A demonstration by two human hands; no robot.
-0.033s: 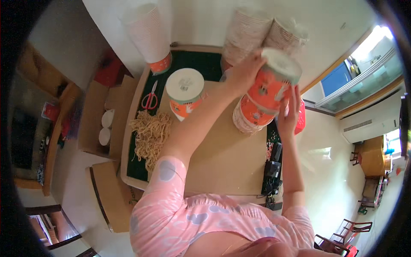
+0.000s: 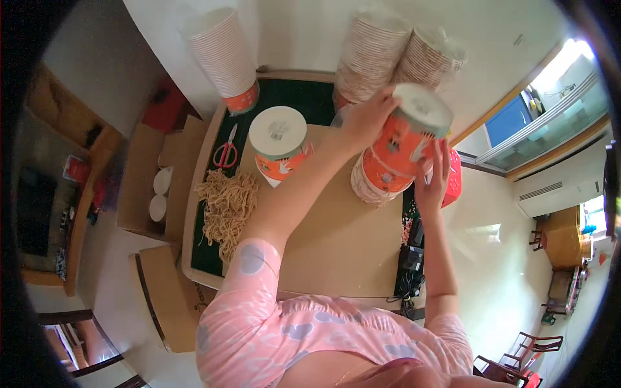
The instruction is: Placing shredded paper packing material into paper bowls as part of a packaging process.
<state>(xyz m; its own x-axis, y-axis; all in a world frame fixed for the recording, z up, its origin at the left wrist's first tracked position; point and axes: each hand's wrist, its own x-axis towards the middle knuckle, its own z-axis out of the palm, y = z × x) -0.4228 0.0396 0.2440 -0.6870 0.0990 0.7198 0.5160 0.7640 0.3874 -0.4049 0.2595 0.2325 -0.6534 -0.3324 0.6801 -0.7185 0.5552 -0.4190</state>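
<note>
1. While the person leans over the desk (image 2: 336, 252), both hands are on one orange-and-white paper cup (image 2: 409, 139), lying tilted on its side above the desk's far right part with its white round end toward the camera.
2. The left hand (image 2: 365, 119) wraps the cup's upper left side, its grip curled against the wall; the right hand (image 2: 432, 181) cups the lower right side with fingers spread along it. Together they pinch the cup between them.
3. Directly under the held cup sits a short nested stack of cups (image 2: 375, 181), touching or almost touching it; I cannot tell which.
4. Judged by its look, the cup is thin paper: light, springy in the wall, easily dented if squeezed hard at mid-height. The rolled rim and the base are the stiffer places, so a hold near either end should deform it least.
5. The printed skin may be a little slick, so a broad palm contact seems safer than fingertips.
6. Nearby: another orange cup with white end (image 2: 279, 139) upright to the left, red scissors (image 2: 226, 152), a heap of pale dry noodles (image 2: 226, 207), and tall cup stacks (image 2: 223, 55) along the far edge.
</note>
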